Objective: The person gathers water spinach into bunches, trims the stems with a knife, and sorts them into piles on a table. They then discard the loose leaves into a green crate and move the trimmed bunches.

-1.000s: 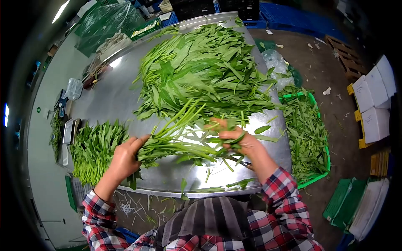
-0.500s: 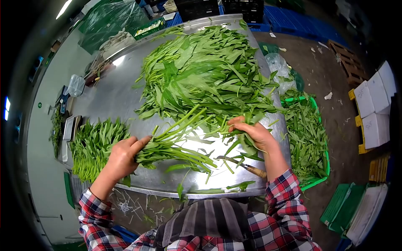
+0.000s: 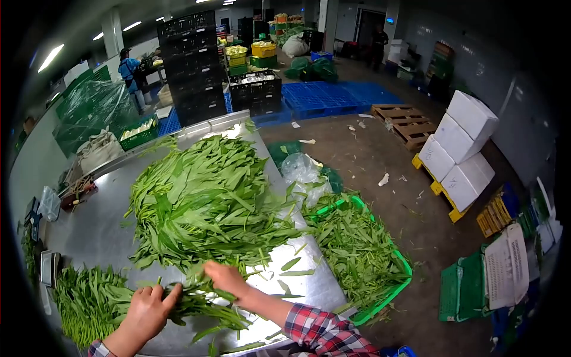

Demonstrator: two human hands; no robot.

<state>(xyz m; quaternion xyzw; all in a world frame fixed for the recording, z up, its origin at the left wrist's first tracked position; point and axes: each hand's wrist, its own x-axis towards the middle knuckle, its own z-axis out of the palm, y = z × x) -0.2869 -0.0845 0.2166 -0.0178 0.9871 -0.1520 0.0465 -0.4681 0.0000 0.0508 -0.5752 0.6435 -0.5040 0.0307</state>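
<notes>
My left hand (image 3: 146, 312) is closed round a bunch of water spinach (image 3: 196, 297) low over the steel table, with its cut stems pointing right. My right hand (image 3: 229, 281) is at the top of that bunch, its fingers curled in among the leaves and slightly blurred; some of the fingertips are hidden. Just beyond both hands lies a large heap of loose water spinach (image 3: 196, 202). A neat row of water spinach (image 3: 86, 303) rests left of my left hand. Several loose leaves (image 3: 296, 272) are right of my right hand.
The steel table (image 3: 110, 223) has a raised far edge. A green-rimmed crate (image 3: 407, 268) full of loose leaves stands at its right side, near a clear plastic bag (image 3: 303, 175). White boxes (image 3: 458, 149) are stacked at right. A person in blue (image 3: 129, 68) stands far left.
My view has swung up and right, showing more of the room. My right hand has moved left to the bunch by my left hand. The knife seen on the table before is out of sight.
</notes>
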